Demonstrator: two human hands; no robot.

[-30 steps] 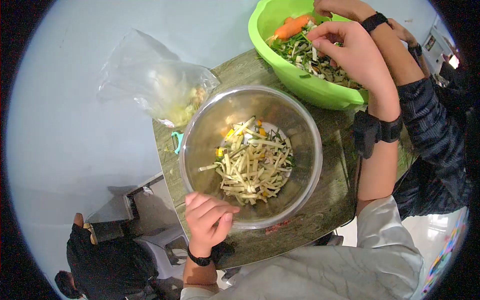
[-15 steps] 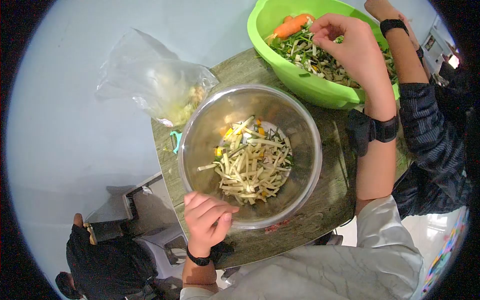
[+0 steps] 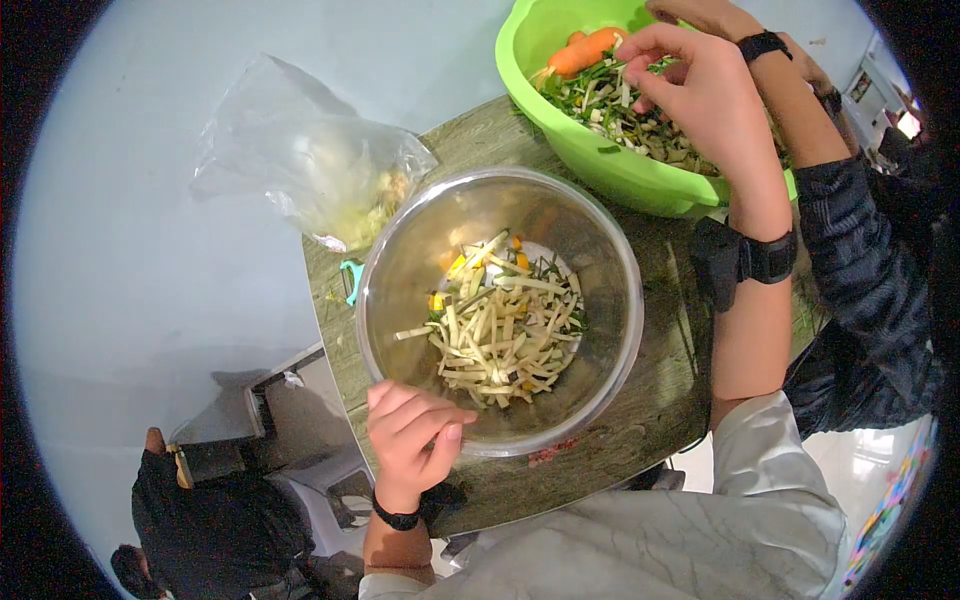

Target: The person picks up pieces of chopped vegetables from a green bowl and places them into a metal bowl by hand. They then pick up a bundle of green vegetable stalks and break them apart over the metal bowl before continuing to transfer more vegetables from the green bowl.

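Two hands work: the left hand [image 3: 415, 440] grips the steel bowl [image 3: 390, 270] rim with curled fingers, the right hand [image 3: 700, 95] pinches vegetable pieces [image 3: 600, 100] in the green bowl [image 3: 640, 180]

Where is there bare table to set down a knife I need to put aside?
Free: the strip of wooden table right of the round steel bowl, bordered by the right hand's forearm. Crowded: between that bowl, the green plastic bowl and the clear plastic bag. The left hand grips the steel rim.
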